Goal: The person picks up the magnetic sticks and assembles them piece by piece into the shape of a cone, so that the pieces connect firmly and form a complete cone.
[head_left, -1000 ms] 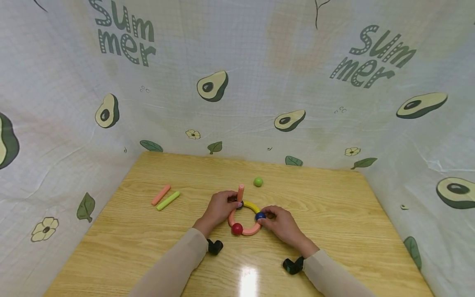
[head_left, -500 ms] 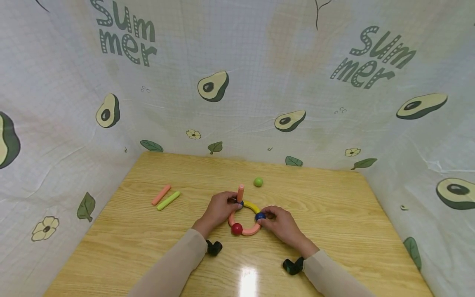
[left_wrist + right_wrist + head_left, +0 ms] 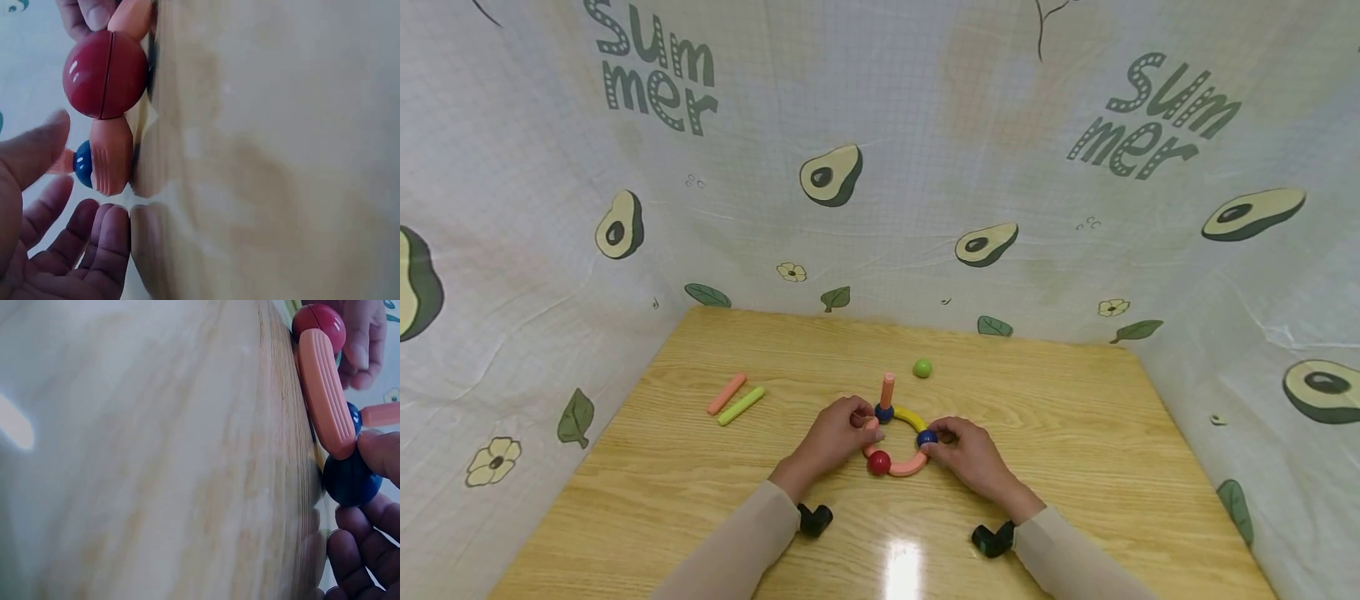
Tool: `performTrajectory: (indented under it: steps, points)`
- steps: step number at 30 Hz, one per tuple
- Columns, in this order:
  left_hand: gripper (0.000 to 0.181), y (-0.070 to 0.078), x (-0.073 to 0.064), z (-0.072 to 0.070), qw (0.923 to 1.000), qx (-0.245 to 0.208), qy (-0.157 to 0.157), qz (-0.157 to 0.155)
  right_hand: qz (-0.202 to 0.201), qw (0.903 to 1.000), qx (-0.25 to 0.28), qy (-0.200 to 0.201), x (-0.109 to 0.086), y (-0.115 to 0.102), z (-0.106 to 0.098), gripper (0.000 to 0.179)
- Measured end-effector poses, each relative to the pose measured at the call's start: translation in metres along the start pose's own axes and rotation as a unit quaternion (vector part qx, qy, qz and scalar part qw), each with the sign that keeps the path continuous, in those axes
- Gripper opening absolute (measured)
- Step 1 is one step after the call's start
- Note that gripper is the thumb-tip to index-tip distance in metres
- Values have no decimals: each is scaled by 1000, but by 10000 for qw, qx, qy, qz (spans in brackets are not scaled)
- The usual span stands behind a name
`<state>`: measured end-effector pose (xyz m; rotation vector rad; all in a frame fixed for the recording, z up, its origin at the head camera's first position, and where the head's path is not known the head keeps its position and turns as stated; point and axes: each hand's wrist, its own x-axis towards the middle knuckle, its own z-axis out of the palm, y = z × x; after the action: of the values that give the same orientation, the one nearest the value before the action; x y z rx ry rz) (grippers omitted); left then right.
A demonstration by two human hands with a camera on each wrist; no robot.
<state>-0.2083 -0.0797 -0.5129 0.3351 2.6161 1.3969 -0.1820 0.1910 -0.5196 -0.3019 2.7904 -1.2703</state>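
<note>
On the table lies a ring of curved rods and balls, probably a magnetic building set. It has a red ball (image 3: 879, 462) at the front, a yellow curved rod (image 3: 909, 418) at the back and orange curved rods (image 3: 326, 394) between. From the back blue ball (image 3: 884, 412) an orange straight rod (image 3: 887, 391) stands upright. My left hand (image 3: 833, 435) is beside the left orange curved rod (image 3: 112, 156), thumb and fingers spread apart around it. My right hand (image 3: 967, 454) pinches the right blue ball (image 3: 352, 479) between thumb and fingers.
A green ball (image 3: 922, 367) sits behind the ring. Farther left lie an orange rod (image 3: 727, 394) and a yellow-green rod (image 3: 742, 406), side by side. A printed cloth (image 3: 895, 192) surrounds the wooden table (image 3: 1037, 392) at the back and sides.
My left hand has let go of the back blue ball and drawn back toward the front left, uncovering that ball. The right hand and the ring stay in place.
</note>
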Motion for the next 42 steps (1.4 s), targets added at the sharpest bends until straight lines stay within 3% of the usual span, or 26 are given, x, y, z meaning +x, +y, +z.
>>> performTrajectory:
  steps: [6,13,22,30,37,42]
  points:
    - [40,-6,-16,-1,9988,77,-387,276,25,10000,-48,46,0,-1,1,32]
    - [38,-9,-23,0,9965,174,-753,332,88,9999,-96,73,0,-1,2,31]
    - [25,-10,-27,-8,9966,292,-528,564,-195,9990,-383,-96,-13,-3,0,28]
    - [24,-11,-27,-13,9966,160,-571,568,-939,9932,-603,-332,-20,-5,1,33]
    - [23,-14,-25,-13,9976,112,-456,509,-1240,9904,-307,-529,-21,-2,1,31]
    - [32,-17,-25,-13,9980,62,-417,461,-1272,9900,-154,-598,-20,-2,2,31]
